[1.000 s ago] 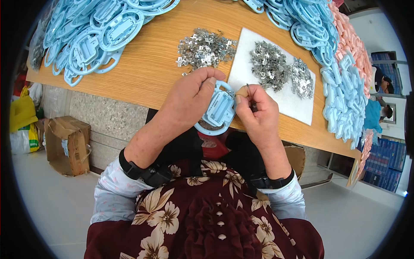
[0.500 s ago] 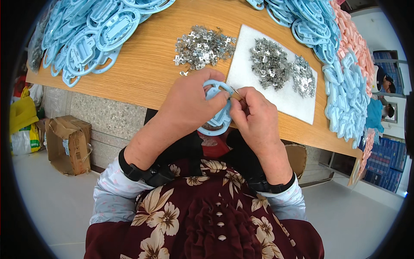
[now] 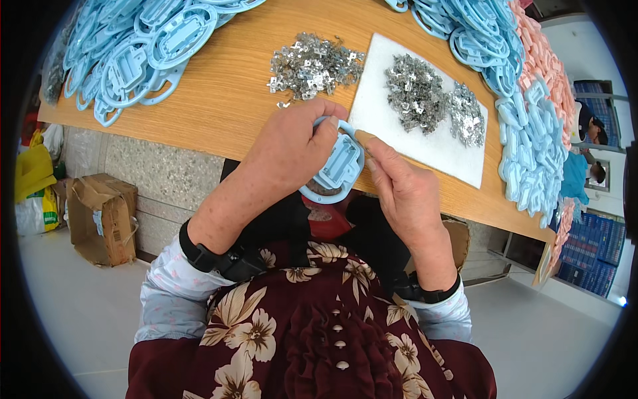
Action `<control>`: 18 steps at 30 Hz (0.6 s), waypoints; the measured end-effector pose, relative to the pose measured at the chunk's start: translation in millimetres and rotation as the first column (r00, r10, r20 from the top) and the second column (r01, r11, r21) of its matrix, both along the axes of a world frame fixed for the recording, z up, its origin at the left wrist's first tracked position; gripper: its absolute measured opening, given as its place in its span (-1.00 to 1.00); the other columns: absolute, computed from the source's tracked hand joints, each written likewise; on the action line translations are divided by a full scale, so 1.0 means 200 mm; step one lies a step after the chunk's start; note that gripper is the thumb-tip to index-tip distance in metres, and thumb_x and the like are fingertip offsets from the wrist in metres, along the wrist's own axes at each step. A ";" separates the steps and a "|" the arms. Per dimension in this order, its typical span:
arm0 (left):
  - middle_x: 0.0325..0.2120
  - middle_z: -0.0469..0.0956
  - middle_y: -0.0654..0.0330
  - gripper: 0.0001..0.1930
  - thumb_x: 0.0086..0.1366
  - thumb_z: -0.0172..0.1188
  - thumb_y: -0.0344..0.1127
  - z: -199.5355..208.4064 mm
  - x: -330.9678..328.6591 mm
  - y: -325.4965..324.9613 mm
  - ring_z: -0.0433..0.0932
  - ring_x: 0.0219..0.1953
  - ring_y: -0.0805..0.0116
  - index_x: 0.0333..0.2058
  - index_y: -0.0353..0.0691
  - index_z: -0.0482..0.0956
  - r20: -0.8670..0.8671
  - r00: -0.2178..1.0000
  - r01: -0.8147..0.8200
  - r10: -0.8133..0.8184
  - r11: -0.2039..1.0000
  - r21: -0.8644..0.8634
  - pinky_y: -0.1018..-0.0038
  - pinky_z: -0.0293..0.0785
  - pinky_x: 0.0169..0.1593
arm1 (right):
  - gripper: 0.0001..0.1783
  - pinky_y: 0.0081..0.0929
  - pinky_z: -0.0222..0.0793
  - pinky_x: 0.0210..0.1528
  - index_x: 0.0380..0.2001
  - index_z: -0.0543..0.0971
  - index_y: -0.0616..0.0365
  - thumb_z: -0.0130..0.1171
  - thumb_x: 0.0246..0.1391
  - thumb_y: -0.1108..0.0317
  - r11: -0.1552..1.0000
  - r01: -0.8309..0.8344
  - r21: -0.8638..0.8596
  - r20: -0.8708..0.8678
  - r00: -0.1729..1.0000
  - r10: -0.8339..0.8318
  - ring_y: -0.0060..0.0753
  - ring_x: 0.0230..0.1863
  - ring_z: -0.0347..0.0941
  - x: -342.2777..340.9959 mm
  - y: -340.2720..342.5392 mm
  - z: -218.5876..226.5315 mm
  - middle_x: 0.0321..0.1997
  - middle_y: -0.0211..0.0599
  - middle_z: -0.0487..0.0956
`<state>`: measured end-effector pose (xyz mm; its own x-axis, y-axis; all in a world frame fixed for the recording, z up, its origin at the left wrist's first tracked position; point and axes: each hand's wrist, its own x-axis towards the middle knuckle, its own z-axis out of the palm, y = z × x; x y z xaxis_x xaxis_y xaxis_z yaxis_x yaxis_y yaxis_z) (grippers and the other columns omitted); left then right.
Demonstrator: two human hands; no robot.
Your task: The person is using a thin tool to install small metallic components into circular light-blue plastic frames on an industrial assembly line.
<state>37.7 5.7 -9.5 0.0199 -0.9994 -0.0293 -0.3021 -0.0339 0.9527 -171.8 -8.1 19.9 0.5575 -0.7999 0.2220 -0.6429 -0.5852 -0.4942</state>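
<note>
My left hand (image 3: 292,143) grips the top left of a light blue oval plastic frame (image 3: 345,163), thumb on its face and fingers behind. The frame is tilted at the table's front edge, and a recessed rectangular compartment shows in its middle. My right hand (image 3: 405,189) is closed, with its fingertips at the frame's upper right rim. Whatever its fingers hold, if anything, is hidden. Just beyond my hands lies a heap of small silvery metal clips (image 3: 316,66). A white foam sheet (image 3: 372,100) to the right bears two more metal heaps, one darker (image 3: 415,93) and one brighter (image 3: 467,116).
Similar blue frames (image 3: 126,70) are piled at the far left, others (image 3: 482,40) at the far right. Smaller blue parts (image 3: 531,153) and pink parts (image 3: 545,60) line the table's right side. An open cardboard box (image 3: 103,219) stands on the floor at left.
My left thumb has moved from the frame's middle to its upper edge, uncovering the recess. My right hand has shifted slightly right and down; the thin pointed thing at its fingertips no longer shows.
</note>
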 end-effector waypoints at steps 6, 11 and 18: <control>-0.40 0.65 0.13 -0.71 0.46 -0.02 -0.29 0.00 0.00 0.00 0.59 -0.35 0.41 -0.06 -0.35 0.59 0.016 1.000 0.004 -0.004 1.000 0.010 0.43 0.52 -0.22 | -0.57 -0.14 0.50 -0.32 0.19 0.51 -0.14 0.11 0.25 0.37 0.982 -0.046 0.186 -0.062 0.996 0.059 0.09 -0.34 0.58 0.02 0.00 0.01 -0.35 -0.11 0.64; -0.42 0.64 0.14 -0.70 0.47 -0.02 -0.29 -0.01 0.00 0.00 0.59 -0.36 0.41 -0.06 -0.36 0.59 -0.001 1.000 -0.003 0.003 1.000 -0.001 0.43 0.52 -0.22 | -0.63 -0.13 0.50 -0.32 0.11 0.56 -0.08 0.12 0.25 0.38 0.989 -0.034 0.146 0.060 0.998 0.025 0.10 -0.35 0.58 0.02 -0.01 0.01 -0.38 -0.09 0.64; -0.42 0.64 0.13 -0.71 0.47 -0.01 -0.29 -0.03 0.00 0.00 0.59 -0.36 0.42 -0.07 -0.36 0.60 0.005 1.000 -0.009 0.009 1.000 -0.016 0.43 0.52 -0.22 | -0.70 -0.17 0.51 -0.37 -0.01 0.63 -0.05 0.17 0.18 0.41 0.999 -0.043 0.002 -0.131 0.990 0.043 0.04 -0.40 0.59 0.00 0.00 0.04 -0.44 -0.12 0.63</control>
